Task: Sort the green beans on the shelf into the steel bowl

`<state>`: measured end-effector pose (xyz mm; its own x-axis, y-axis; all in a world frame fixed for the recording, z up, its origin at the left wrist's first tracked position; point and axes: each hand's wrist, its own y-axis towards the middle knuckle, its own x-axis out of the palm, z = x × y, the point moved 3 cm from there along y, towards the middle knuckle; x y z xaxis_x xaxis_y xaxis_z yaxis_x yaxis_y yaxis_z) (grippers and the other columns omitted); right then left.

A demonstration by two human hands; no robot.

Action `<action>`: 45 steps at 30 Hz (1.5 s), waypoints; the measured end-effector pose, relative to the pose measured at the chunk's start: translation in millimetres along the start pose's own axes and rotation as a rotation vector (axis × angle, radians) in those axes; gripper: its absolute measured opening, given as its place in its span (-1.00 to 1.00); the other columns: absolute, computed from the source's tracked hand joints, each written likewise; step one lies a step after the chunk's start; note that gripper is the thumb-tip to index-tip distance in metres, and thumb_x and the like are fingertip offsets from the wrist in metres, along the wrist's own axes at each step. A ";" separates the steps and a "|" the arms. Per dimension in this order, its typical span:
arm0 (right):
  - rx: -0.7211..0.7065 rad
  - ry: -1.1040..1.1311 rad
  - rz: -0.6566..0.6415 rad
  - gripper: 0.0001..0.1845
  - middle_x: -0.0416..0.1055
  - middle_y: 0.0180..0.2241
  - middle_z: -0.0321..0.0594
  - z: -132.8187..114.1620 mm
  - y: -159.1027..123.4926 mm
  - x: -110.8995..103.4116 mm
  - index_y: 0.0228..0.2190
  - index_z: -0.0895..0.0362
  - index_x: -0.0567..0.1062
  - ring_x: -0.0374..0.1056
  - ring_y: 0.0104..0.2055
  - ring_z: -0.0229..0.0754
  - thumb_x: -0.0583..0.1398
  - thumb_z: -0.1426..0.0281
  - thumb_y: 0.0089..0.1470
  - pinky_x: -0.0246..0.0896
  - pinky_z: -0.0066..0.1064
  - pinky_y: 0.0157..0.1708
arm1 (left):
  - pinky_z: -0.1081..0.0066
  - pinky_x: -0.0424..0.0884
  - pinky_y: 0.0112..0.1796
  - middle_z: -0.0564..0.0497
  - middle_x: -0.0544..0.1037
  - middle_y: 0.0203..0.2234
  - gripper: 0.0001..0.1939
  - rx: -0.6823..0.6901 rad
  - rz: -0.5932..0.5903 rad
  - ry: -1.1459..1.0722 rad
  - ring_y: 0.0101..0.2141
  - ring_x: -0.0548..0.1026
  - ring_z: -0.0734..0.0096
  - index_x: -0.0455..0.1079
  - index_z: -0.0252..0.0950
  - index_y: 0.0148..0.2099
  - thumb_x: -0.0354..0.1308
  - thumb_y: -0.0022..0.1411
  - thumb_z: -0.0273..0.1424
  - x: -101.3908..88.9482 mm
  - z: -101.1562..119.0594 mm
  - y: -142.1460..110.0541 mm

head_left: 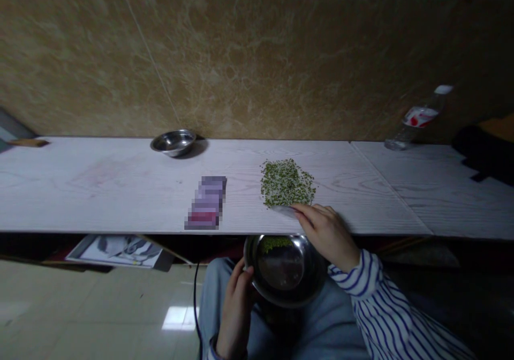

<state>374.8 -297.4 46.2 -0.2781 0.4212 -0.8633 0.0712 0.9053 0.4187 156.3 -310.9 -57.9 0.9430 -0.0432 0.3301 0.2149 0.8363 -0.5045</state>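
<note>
Small green beans (287, 180) lie spread in a loose patch on the white wood-grain table (120, 199). My right hand (327, 234) is closed on a thin, pale, flat piece (282, 210), whose tip rests at the near edge of the patch. What kind of piece it is, I cannot make out. Below the table edge, over my lap, a steel bowl (277, 294) is tilted and has some green beans at its far side. My left hand (239, 301) grips its left rim, thumb on top and the other fingers partly hidden underneath.
A smaller steel bowl (173, 143) stands at the back near the wall. A pixelated purple phone-shaped thing (206, 203) lies left of the beans. Back right are a clear plastic bottle (417, 119) and a dark bag (488, 145). An open drawer (120, 252) sits under the table.
</note>
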 end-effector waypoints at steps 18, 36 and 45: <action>0.061 0.027 -0.085 -0.69 0.65 -0.22 -0.13 -43.6 31.6 27.6 -0.03 0.12 0.55 0.56 -0.24 -0.11 0.12 0.47 0.25 0.40 -0.37 -0.19 | 0.31 0.48 -0.24 -0.23 0.52 0.13 -0.43 -0.071 0.030 -0.068 0.14 0.43 -0.03 0.33 -0.28 0.21 0.17 0.19 -0.18 -6.3 -1.8 3.0; 0.192 -0.079 -0.022 -0.67 0.66 -0.24 -0.14 2.8 30.2 10.8 -0.03 0.11 0.55 0.58 -0.28 -0.08 0.12 0.45 0.22 0.42 -0.33 -0.27 | 0.30 0.50 -0.22 -0.25 0.51 0.14 -0.44 -0.039 0.040 -0.043 0.15 0.43 -0.05 0.37 -0.28 0.19 0.16 0.20 -0.14 -6.6 -7.8 7.6; 0.145 -0.128 0.045 -0.67 0.65 -0.26 -0.12 4.8 30.5 1.2 -0.02 0.10 0.54 0.55 -0.29 -0.09 0.08 0.42 0.27 0.34 -0.30 -0.25 | 0.27 0.49 -0.21 -0.27 0.57 0.05 -0.38 -0.051 0.023 -0.048 0.06 0.49 -0.04 0.32 -0.33 0.25 0.16 0.20 -0.15 -4.4 -2.6 2.6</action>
<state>381.2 -269.1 56.7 -0.1481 0.4565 -0.8773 0.2207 0.8800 0.4206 153.3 -309.9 -62.7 0.9348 0.0025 0.3551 0.2075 0.8076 -0.5520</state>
